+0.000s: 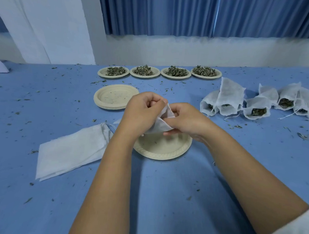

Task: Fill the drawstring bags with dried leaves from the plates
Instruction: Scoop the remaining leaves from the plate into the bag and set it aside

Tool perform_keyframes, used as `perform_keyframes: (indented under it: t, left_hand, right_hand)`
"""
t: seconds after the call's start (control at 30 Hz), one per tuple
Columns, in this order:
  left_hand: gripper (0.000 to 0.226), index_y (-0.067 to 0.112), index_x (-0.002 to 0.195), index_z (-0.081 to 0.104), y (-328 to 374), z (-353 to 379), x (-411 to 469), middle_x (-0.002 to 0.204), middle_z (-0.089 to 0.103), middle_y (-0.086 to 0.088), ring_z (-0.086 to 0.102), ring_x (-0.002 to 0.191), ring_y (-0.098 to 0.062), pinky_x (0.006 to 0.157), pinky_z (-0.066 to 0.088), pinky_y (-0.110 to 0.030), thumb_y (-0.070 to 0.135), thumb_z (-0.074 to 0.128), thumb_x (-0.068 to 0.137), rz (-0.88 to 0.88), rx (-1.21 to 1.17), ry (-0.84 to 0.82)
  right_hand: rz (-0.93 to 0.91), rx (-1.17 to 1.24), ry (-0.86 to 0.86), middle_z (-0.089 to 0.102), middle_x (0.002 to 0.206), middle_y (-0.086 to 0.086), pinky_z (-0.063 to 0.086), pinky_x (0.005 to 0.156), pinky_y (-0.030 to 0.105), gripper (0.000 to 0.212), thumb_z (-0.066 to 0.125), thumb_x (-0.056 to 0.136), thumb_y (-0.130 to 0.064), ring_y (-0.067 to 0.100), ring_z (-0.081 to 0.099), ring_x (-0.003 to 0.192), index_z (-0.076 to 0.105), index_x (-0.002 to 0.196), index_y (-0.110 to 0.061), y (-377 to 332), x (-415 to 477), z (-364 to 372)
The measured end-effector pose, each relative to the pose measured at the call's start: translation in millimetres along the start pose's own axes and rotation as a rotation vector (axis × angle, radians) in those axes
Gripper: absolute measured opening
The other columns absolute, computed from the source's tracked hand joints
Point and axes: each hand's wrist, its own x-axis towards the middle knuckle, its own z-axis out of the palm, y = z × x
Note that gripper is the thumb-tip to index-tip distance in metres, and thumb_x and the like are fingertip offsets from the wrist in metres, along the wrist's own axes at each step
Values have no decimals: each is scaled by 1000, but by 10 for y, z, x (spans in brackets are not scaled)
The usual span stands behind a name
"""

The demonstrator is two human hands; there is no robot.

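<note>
A white drawstring bag [161,123] is held between both my hands above a beige plate [163,149] that carries only a few leaf crumbs. My left hand [141,110] pinches the bag's upper edge, and my right hand [185,121] grips it from the right side. What is inside the bag is hidden. Several plates heaped with dried leaves [176,72] stand in a row at the back. Several bags with leaves in them [255,107] lie at the right. A pile of flat bags [72,150] lies at the left.
A stack of beige plates [114,97] with nothing but crumbs on top sits behind my left hand. Leaf bits are scattered over the blue table cover [164,188]. Blue curtains [207,14] and a white wall stand beyond the far edge.
</note>
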Motion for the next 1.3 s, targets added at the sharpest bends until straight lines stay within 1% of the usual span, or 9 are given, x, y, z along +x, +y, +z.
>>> perform_keyframes:
  t: [0.27, 0.37, 0.43, 0.53, 0.7, 0.9, 1.07, 1.2, 1.3]
  left_hand:
    - [12, 14, 82, 72, -43, 103, -3, 78, 72, -6, 62, 68, -5, 70, 52, -21, 15, 64, 90, -33, 14, -40]
    - [16, 21, 76, 71, -49, 71, 5, 65, 68, 11, 63, 64, 1, 62, 48, -12, 17, 65, 90, -36, -21, -2]
    - [17, 23, 76, 71, -57, 46, 16, 72, 71, 4, 65, 70, -3, 65, 50, -16, 19, 65, 90, -45, -38, 23]
    - [15, 23, 77, 71, -48, 55, 13, 87, 71, -10, 63, 71, -8, 68, 51, -21, 21, 65, 91, -55, -24, 43]
    - [12, 19, 80, 72, -29, 97, -9, 74, 70, -8, 64, 65, -13, 66, 54, -28, 19, 65, 91, -66, -23, -5]
    - [11, 13, 86, 73, -50, 122, -11, 76, 70, -8, 64, 66, -6, 68, 53, -20, 18, 64, 91, -32, 5, -46]
    - [11, 22, 82, 71, -95, 99, 21, 72, 65, -5, 60, 66, -11, 63, 50, -23, 24, 65, 91, -2, 38, 37]
    - [13, 27, 84, 68, -124, 89, 11, 71, 59, 11, 49, 52, 3, 51, 39, -8, 39, 73, 84, 86, 121, 46]
    - [17, 32, 86, 66, -141, 74, 6, 69, 58, 15, 48, 54, 3, 57, 41, -15, 38, 79, 77, 109, 183, 9]
  right_hand:
    - [24, -136, 238, 52, 55, -8, 40, 51, 18, 18, 61, 82, -3, 8, 48, 55, 59, 66, -11, 116, 81, 136]
    - [92, -52, 135, 53, 59, -1, 36, 46, 17, 17, 62, 88, -20, 9, 47, 51, 64, 80, -5, 38, 48, 48]
    - [121, 66, 3, 59, 61, -1, 44, 47, 15, 14, 64, 89, -19, 8, 58, 54, 64, 85, -5, -19, 17, -54]
    - [118, 134, -136, 70, 84, 3, 57, 74, 22, 14, 63, 85, -1, 12, 71, 84, 68, 98, 0, -17, -17, -133]
    - [29, -149, 93, 57, 70, 0, 47, 54, 13, 9, 70, 78, -1, 4, 55, 59, 65, 86, -1, 42, 23, -23]
    - [61, -100, 247, 60, 70, 5, 45, 64, 32, 23, 72, 74, -4, 17, 56, 65, 65, 93, 5, 118, 101, 62]
    - [63, 64, 262, 64, 58, -3, 48, 49, 20, 14, 79, 78, -14, 10, 57, 50, 66, 82, -8, 63, 77, 2]
    - [83, 145, 354, 66, 64, 2, 45, 45, 18, 13, 73, 83, -11, 7, 58, 46, 67, 92, -5, 25, 63, -71]
    - [135, 153, 400, 66, 71, 6, 44, 42, 18, 17, 67, 84, -5, 6, 56, 42, 65, 102, -7, 10, 67, -95]
